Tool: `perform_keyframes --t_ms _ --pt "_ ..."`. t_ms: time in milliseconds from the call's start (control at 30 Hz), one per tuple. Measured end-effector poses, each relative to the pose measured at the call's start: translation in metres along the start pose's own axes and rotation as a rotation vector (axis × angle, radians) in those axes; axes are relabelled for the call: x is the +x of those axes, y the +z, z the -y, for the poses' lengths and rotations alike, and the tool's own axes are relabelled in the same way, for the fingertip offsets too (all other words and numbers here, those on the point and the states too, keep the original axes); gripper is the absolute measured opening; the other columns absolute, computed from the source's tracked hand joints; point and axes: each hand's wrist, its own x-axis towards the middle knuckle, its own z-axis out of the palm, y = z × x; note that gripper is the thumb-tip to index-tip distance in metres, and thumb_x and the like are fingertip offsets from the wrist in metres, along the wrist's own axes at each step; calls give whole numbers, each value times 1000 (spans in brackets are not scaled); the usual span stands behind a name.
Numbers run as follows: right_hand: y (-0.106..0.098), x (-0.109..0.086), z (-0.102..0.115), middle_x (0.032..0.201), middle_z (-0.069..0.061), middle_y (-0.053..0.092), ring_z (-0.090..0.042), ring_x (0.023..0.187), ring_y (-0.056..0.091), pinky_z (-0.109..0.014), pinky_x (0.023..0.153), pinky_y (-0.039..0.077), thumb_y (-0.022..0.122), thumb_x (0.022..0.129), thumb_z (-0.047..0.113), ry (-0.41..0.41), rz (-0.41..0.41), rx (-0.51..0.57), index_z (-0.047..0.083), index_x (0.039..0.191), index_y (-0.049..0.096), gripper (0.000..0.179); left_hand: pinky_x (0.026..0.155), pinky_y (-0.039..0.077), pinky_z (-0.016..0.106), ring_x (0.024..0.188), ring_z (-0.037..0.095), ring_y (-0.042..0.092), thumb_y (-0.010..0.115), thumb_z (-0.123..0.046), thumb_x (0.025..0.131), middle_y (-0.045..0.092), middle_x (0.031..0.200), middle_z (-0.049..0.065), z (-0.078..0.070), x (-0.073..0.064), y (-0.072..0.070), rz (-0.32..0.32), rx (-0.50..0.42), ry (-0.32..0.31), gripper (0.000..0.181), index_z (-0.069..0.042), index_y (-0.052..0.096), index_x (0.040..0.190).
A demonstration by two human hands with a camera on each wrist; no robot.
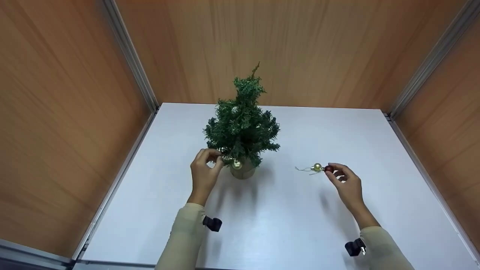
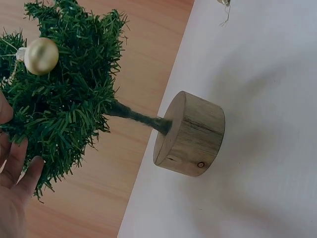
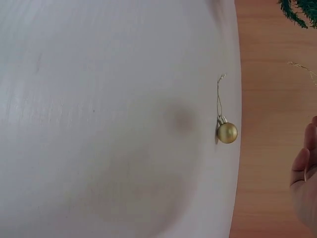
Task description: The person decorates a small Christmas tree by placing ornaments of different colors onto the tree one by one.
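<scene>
Fingers [image 1: 213, 151] of the left hand [image 1: 203, 172] pinch a low branch [image 2: 64, 121] of the artificial Christmas tree [image 1: 243, 125] on the worktop [image 1: 285, 221] while the right hand [image 1: 349, 185] pinches a dark-red bauble [image 1: 329, 168] to its right, seemingly mid-decorating, so the next move likely calls for bringing bauble to branch.

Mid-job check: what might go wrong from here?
The left hand holds the tree low on its left side; a tug might tip it on its small wooden base.
The right hand pinches the round red bauble, which may slip.
The loose gold bauble on the table could roll if bumped.
</scene>
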Motion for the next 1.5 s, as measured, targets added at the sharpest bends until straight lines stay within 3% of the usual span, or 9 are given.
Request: perform_keyframes --t_ms 200,433,800,1033,1500 --pt "1 -1 2 100 0 61 -14 83 51 -22 69 39 66 82 26 -4 6 23 13 111 62 32 68 47 21 74 5 54 61 -8 81 54 86 -8 7 4 -2 11 -4 -2 10 -15 61 88" --pt "-3 -11 43 98 -8 60 -21 82 51 -22 69 39 65 83 11 -4 4 24 3 110 60 29 70 47 23 75 5 54 62 -8 81 55 85 -9 11 7 -5 11 7 -11 11 -16 60 87" --pt "6 -3 11 96 1 60 -12 81 52 -20 67 40 68 81 24 -48 -4 56 14 110 63 31 69 48 27 74 6 54 60 -6 81 55 84 -8 17 15 -11 32 -9 13 10 -15 60 86" --pt "9 -6 18 95 4 59 -10 81 52 -20 67 40 67 81 25 -117 -3 61 15 110 62 31 72 47 23 76 7 54 60 -5 82 55 86 -8 21 16 -13 43 -25 9 11 -15 60 87" --pt "18 -8 38 96 6 60 -10 83 53 -27 68 42 68 81 23 -169 36 72 17 109 62 29 70 47 24 75 6 54 60 -7 82 55 86 -8 23 18 -16 41 -14 13 9 -15 60 88"
